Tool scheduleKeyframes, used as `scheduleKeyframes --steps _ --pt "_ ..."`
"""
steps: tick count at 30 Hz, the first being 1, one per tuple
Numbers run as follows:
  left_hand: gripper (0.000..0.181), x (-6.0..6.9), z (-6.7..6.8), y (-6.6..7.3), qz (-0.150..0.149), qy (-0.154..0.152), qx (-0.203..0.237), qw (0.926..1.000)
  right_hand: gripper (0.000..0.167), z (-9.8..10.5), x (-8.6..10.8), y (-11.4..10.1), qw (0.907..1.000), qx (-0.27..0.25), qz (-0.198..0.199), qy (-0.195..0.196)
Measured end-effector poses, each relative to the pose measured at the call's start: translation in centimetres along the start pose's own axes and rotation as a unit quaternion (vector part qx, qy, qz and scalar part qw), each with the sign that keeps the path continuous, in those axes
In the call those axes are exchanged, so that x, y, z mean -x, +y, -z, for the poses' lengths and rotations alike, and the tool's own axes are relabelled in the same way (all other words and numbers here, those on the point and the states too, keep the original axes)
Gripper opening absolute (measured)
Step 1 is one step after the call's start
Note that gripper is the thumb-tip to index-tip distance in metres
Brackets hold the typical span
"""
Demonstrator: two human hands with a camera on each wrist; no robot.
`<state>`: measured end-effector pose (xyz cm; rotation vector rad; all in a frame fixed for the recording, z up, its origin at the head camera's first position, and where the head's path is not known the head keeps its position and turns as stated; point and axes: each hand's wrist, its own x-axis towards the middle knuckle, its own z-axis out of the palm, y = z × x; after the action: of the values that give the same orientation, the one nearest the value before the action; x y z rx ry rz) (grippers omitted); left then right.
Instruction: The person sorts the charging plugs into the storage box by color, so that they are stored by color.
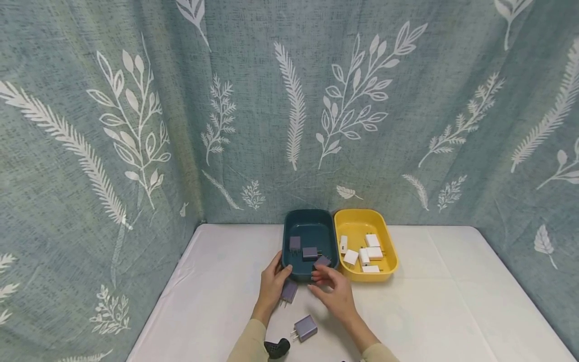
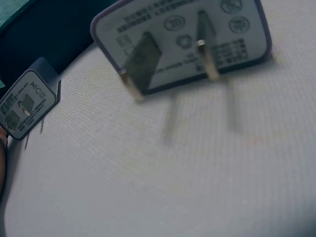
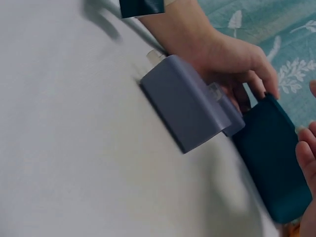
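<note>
My left hand (image 1: 271, 284) grips the front left corner of a dark teal bin (image 1: 309, 217), fingers on its rim. My right hand (image 1: 335, 295) is at the front right of that bin, thumb and fingers apart, fingertips beside a tilted purple charger plug (image 1: 322, 261). Two more purple charger plugs, one at the left (image 1: 295, 243) and one in the middle (image 1: 310, 253), lie in the bin. On the table, a purple charger plug (image 1: 288, 290) lies beside my left hand, and another (image 1: 305, 328) lies nearer, also large in the right wrist view (image 3: 182, 106).
A yellow bin (image 1: 391, 246) touches the teal bin's right side and holds several white charger plugs (image 1: 373, 252). A black object (image 1: 277, 348) is by the left sleeve. White cloth (image 1: 452, 301) covers the table; a patterned curtain (image 1: 253, 151) hangs behind.
</note>
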<state>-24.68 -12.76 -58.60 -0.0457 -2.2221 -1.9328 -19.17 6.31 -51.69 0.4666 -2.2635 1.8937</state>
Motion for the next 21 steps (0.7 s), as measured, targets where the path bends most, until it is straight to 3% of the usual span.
scheduleKeyframes --steps 6,14,21 --pt "0.057 0.1 0.2 0.6 0.001 -0.001 0.001 1.0000 0.053 0.2 0.6 1.4 0.9985 -0.017 -0.010 -0.051" --pt "0.057 1.1 0.7 3.9 -0.005 -0.019 0.005 0.9998 0.058 -0.3 1.2 4.8 0.9965 -0.022 -0.020 -0.078" --pt "0.058 1.2 0.6 4.2 0.003 -0.019 0.000 0.9998 0.059 -0.1 1.8 5.7 0.9910 -0.031 -0.025 -0.128"
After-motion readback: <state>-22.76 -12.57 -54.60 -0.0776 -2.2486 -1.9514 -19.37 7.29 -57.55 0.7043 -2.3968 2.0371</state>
